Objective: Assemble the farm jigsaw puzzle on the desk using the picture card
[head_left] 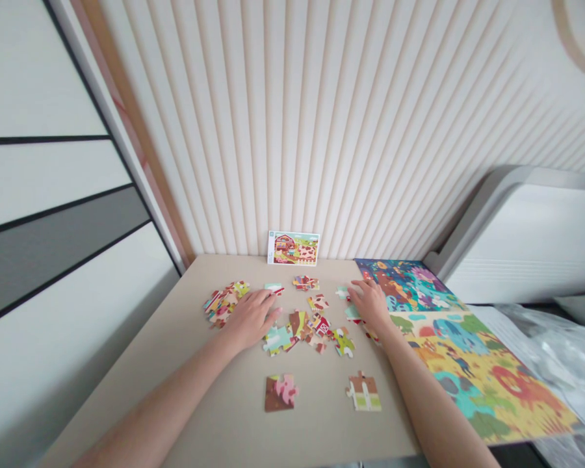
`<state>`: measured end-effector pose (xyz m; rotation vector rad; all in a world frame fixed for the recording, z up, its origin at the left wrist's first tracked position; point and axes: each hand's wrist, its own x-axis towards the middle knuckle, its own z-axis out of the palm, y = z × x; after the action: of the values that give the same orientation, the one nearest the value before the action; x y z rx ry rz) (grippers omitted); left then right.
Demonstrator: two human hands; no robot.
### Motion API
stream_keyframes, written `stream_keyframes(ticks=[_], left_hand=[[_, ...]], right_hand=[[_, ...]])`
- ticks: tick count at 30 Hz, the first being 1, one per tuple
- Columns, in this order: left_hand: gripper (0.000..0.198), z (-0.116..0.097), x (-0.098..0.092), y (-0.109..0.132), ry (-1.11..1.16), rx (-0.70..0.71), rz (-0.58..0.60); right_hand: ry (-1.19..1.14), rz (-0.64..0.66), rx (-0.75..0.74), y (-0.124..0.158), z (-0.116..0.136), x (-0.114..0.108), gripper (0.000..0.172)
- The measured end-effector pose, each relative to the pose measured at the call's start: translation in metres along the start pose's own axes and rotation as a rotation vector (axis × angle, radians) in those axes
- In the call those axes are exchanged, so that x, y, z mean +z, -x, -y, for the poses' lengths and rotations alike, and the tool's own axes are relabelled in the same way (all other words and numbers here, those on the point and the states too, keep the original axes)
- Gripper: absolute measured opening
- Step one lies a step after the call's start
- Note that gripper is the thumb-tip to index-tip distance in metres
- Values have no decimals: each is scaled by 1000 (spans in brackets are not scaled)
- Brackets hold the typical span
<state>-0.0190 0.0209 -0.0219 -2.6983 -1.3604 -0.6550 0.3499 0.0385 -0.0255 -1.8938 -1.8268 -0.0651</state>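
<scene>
My left hand (pixel 252 320) rests low over the table, fingers stretched and apart, between a pile of jigsaw pieces (pixel 220 304) and a pale blue and red piece (pixel 273 289) at its fingertips. My right hand (pixel 372 304) lies with fingers extended beside a pale blue piece (pixel 342 293) and a blue and red piece (pixel 353 314); some pieces are partly hidden under it. Between the hands lies a loose cluster of pieces (pixel 298 324), with a cow-patterned piece (pixel 318 302) above it. Nearer me are a brown and pink piece (pixel 281 392) and a white-fence piece (pixel 364 392), set apart.
A farm picture card (pixel 293 248) leans against the ribbed wall (pixel 302 130) at the table's back. Two colourful animal pictures (pixel 492 377) cover the right side, one dark blue, one yellow. Clear plastic wrapping (pixel 560 364) lies beyond them. A panelled cabinet (pixel 53 273) stands left.
</scene>
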Motion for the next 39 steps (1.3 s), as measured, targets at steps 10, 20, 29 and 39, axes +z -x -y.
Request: stream_keyframes(ticks=[10, 20, 29, 39], left_hand=[[42, 6, 4, -2, 0, -9, 18], [43, 14, 9, 0, 23, 1, 2], [42, 19, 2, -1, -32, 32, 10], [46, 66, 7, 15, -177, -273, 41]], right_hand=[[115, 146, -134, 12, 4, -1, 35], [148, 150, -120, 15, 7, -2, 36], [105, 119, -102, 16, 9, -2, 39], [12, 48, -155, 19, 5, -7, 34]])
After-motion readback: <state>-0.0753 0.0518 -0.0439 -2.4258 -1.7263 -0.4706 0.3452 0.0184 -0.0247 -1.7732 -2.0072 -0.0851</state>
